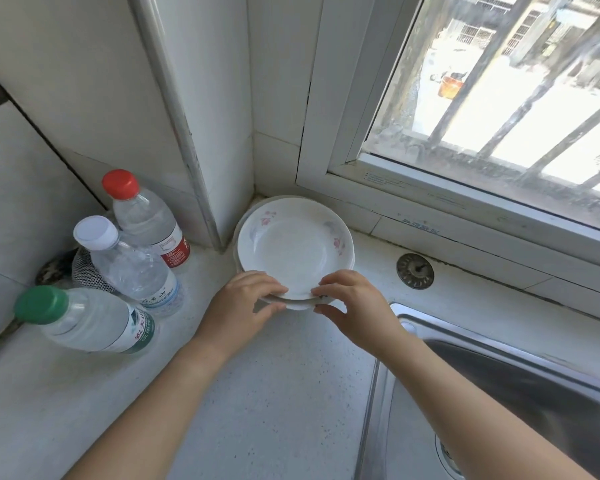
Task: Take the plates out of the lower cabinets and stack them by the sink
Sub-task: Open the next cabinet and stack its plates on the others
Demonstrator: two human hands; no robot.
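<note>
A small stack of white plates [295,251] with faint pink flower prints sits on the white counter [250,393], in the corner under the window and just left of the steel sink [520,386]. My left hand [246,299] pinches the stack's near rim from the left, thumb below and fingers on top. On the right side of the same rim, my right hand [354,303] pinches it the same way. The top plate lies slightly askew over the ones beneath it.
Three clear water bottles stand left of the plates: red cap [146,220], white cap [129,265], green cap [84,318]. A metal sink strainer [415,271] lies on the counter right of the plates. The tiled wall corner and the window ledge close in behind.
</note>
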